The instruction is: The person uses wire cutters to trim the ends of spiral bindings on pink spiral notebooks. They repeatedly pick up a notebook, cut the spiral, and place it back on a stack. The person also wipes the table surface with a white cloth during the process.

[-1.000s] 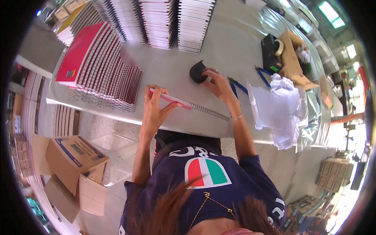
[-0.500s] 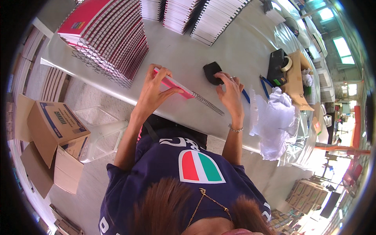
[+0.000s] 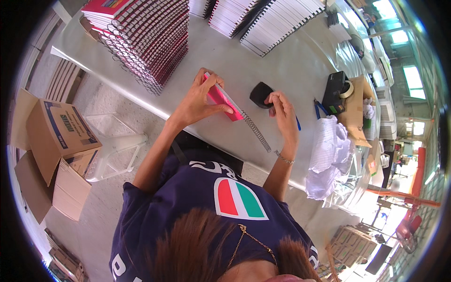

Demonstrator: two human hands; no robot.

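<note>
My left hand (image 3: 203,99) is closed on a small pink-covered spiral notebook (image 3: 224,102) tilted over the table edge, thumb on the cover and fingers behind. From its lower right end a loose dark wire coil (image 3: 257,131) sticks out toward me. My right hand (image 3: 282,109), a bracelet at its wrist, is beside a black block-like object (image 3: 261,95) on the table. Its fingers are bent with the tips at the block's right edge, and the thumb stands a little apart. Whether the fingertips press on the block is hard to see.
A tall stack of red spiral notebooks (image 3: 145,44) stands far left, white bound stacks (image 3: 277,23) behind. To the right are blue-handled pliers (image 3: 321,109), a black tape dispenser (image 3: 334,94), crumpled paper (image 3: 329,157) and a cardboard box (image 3: 358,110). An open carton (image 3: 66,129) is left of a white stool (image 3: 115,150).
The view has shifted a little. My right hand's fingers have drawn back and curled at the black block's edge. The left hand still holds the notebook, whose coil now points more steeply toward me.
</note>
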